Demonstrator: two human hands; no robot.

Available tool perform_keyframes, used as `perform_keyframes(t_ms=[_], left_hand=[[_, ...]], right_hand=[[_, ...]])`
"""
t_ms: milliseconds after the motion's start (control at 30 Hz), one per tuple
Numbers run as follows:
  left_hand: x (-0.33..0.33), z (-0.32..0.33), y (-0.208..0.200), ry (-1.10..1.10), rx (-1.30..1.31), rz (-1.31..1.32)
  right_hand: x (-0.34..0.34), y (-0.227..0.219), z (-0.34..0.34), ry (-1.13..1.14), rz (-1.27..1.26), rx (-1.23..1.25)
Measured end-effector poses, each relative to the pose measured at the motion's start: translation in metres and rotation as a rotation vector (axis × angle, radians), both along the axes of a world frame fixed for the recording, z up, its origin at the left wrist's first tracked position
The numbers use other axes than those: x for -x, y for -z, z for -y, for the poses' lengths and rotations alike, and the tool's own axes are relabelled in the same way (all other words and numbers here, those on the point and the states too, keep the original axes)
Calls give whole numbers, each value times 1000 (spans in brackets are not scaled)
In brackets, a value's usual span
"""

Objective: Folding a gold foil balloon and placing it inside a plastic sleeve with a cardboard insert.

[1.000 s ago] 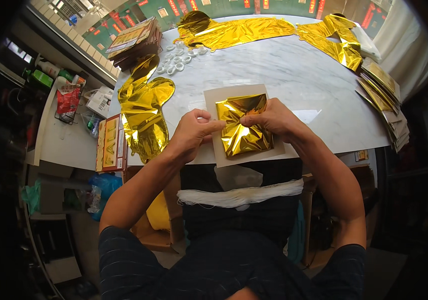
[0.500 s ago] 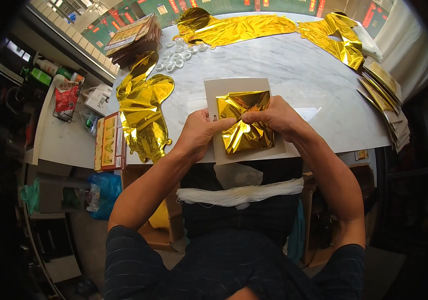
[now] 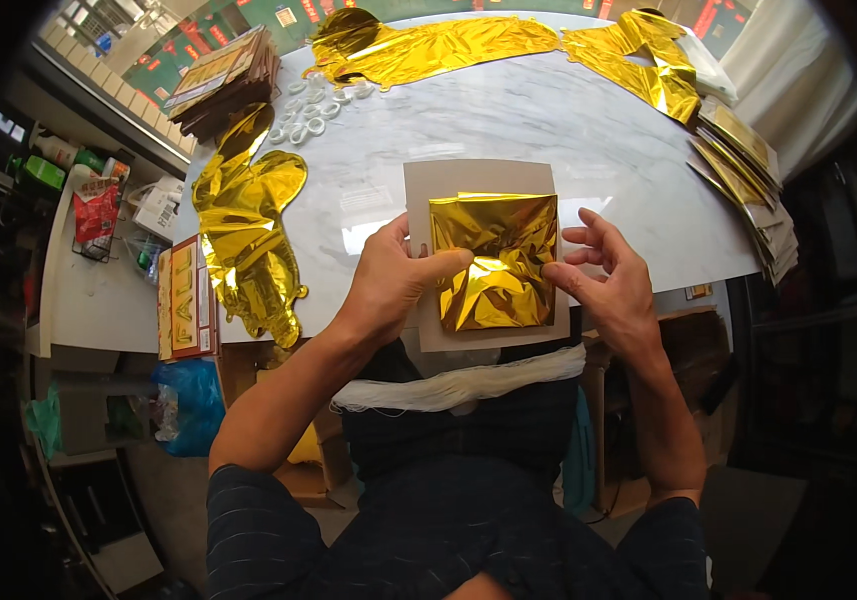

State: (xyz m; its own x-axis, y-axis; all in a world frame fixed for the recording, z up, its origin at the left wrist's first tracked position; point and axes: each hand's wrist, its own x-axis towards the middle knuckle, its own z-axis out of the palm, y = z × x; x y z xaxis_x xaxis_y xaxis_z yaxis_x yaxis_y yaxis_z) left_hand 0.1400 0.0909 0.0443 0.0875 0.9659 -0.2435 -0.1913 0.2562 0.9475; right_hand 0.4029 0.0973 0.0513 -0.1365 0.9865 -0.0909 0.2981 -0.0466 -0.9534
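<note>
A folded gold foil balloon (image 3: 497, 225) lies as a flat, creased square on a grey-brown card (image 3: 479, 176) at the near edge of the table. My left hand (image 3: 389, 275) grips the card's left side, its thumb pressed on the foil and its fingers partly hidden behind the card. At the right, my right hand (image 3: 609, 275) has its fingers spread apart, with the thumb tip at the foil's right edge. Unfolded gold foil balloons (image 3: 249, 225) lie to the left, and more gold foil (image 3: 469, 50) stretches along the table's far edge.
Small white rings (image 3: 314, 110) lie near a stack of printed cards (image 3: 224, 80) at the far left. Several gold-and-grey packets (image 3: 749, 180) are piled at the right edge. A bundle of white string (image 3: 459, 380) lies across my lap. A printed box (image 3: 187, 305) stands at the left edge.
My right hand has drawn back to the right off the foil, its fingers spreading. The foil square now lies flatter, its middle uncovered. The view has shifted slightly right.
</note>
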Motion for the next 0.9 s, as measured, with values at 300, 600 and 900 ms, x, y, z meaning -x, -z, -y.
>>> perform_keyframes(t_ms=[300, 600, 900], left_hand=[[-54, 5, -17, 276, -26, -70], [-108, 6, -3, 535, -162, -361], [-130, 0, -3, 695, -77, -507]], right_hand=[[-50, 12, 68, 138, -746, 290], [-64, 51, 110, 270, -669, 364], [-74, 59, 114, 450, -755, 208]])
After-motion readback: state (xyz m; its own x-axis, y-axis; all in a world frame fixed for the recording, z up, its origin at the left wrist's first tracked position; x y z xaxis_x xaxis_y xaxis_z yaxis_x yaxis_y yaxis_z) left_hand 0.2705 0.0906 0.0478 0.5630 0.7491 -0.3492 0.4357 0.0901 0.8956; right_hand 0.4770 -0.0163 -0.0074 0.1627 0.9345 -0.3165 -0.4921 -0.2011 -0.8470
